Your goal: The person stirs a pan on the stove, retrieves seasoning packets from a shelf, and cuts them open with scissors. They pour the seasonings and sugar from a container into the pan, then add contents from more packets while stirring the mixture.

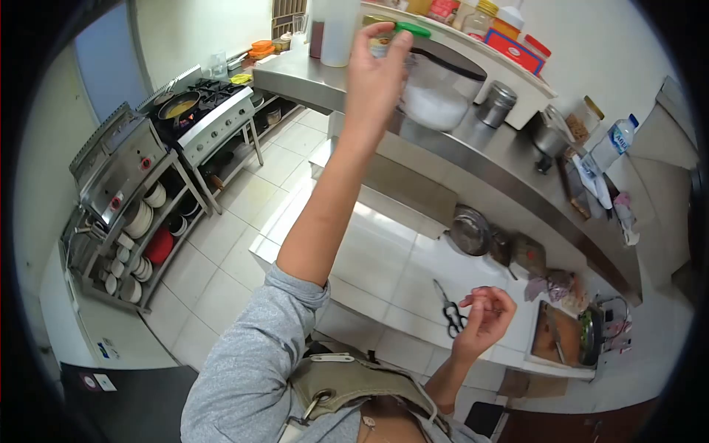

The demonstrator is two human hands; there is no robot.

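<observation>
My left hand (377, 77) is raised to the shelf above the steel counter. Its thumb and index finger are apart, with a gold-lidded jar (378, 46) showing between them and a green lid (413, 29) beside the thumb tip. To the right of this hand stands a clear, dark-rimmed container (442, 92) of white contents. My right hand (486, 321) hovers over the lower white-tiled counter with its fingers curled together; whatever they hold, if anything, is hidden. Black-handled scissors (449, 308) lie just left of it.
The steel counter edge (509, 173) crosses above the tiled worktop (369, 258). A metal canister (497, 103) and a water bottle (614, 142) stand on it. At lower right, a knife rests on a cutting board (550, 343). Across the floor, a pan (179, 111) sits over a lit burner.
</observation>
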